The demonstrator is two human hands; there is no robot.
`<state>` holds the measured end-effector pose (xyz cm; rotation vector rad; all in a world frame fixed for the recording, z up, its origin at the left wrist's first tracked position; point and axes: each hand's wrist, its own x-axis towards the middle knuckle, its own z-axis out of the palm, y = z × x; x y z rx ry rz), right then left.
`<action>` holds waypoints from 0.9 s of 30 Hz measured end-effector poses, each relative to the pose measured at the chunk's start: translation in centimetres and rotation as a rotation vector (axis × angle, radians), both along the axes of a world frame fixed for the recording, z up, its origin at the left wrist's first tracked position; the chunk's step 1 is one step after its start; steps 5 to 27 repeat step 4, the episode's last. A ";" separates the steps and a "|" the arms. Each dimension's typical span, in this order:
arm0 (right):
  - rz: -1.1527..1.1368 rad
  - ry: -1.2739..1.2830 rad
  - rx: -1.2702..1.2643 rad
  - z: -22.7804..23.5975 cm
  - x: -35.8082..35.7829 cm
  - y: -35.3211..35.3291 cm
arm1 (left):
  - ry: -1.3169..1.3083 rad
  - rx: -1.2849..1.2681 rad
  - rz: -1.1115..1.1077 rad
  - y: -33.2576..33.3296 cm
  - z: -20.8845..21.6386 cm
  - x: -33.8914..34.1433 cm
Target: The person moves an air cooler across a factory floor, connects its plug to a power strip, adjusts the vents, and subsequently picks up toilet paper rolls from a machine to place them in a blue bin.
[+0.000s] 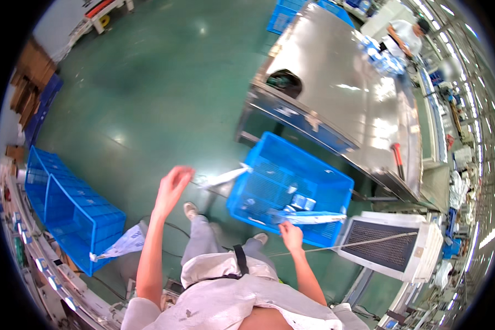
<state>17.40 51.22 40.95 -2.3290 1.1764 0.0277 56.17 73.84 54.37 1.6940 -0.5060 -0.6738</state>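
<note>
A blue plastic crate point(264, 157) stands on the floor in front of me, with several small blue-and-white packages point(301, 202) inside. My right hand point(292, 235) is at its near rim, fingers closed on the end of a clear plastic bag point(313, 218) that stretches along that side. My left hand point(174, 184) hovers over the floor left of the crate, fingers loosely curled and slightly blurred, with nothing visible in them. Between that hand and the crate, a white plastic bag point(225, 178) is fastened to the crate's left corner and sticks out sideways.
A metal table point(335, 71) beyond the crate bears a dark bag point(285, 82) and a red-handled tool point(397, 157). To the right is a white unit with a dark grille point(382, 245). Blue crates point(82, 203) lie left; a co-worker point(407, 38) is at far right.
</note>
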 end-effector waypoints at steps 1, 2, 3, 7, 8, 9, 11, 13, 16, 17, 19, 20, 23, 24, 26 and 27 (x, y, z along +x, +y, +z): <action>0.060 -0.035 0.069 1.2 6.5 2.1 | -0.088 -0.099 0.059 0.3 4.3 2.9; 0.122 -0.079 0.158 3.0 12.7 3.8 | -0.197 -0.188 0.048 1.2 9.6 5.3; 0.189 -0.106 0.257 4.6 17.5 5.2 | -0.351 -0.324 0.039 2.3 15.0 7.4; 0.239 -0.097 0.261 5.2 20.3 5.2 | -0.557 -0.462 0.035 2.5 18.9 9.0; 0.239 -0.097 0.261 5.2 20.3 5.2 | -0.557 -0.462 0.035 2.5 18.9 9.0; 0.239 -0.097 0.261 5.2 20.3 5.2 | -0.557 -0.462 0.035 2.5 18.9 9.0; 0.239 -0.097 0.261 5.2 20.3 5.2 | -0.557 -0.462 0.035 2.5 18.9 9.0; 0.239 -0.097 0.261 5.2 20.3 5.2 | -0.557 -0.462 0.035 2.5 18.9 9.0; 0.239 -0.097 0.261 5.2 20.3 5.2 | -0.557 -0.462 0.035 2.5 18.9 9.0; 0.239 -0.097 0.261 5.2 20.3 5.2 | -0.557 -0.462 0.035 2.5 18.9 9.0; 0.239 -0.097 0.261 5.2 20.3 5.2 | -0.557 -0.462 0.035 2.5 18.9 9.0; 0.239 -0.097 0.261 5.2 20.3 5.2 | -0.557 -0.462 0.035 2.5 18.9 9.0; 0.239 -0.097 0.261 5.2 20.3 5.2 | -0.557 -0.462 0.035 2.5 18.9 9.0; 0.239 -0.097 0.261 5.2 20.3 5.2 | -0.557 -0.462 0.035 2.5 18.9 9.0; 0.239 -0.097 0.261 5.2 20.3 5.2 | -0.557 -0.462 0.035 2.5 18.9 9.0; 0.239 -0.097 0.261 5.2 20.3 5.2 | -0.557 -0.462 0.035 2.5 18.9 9.0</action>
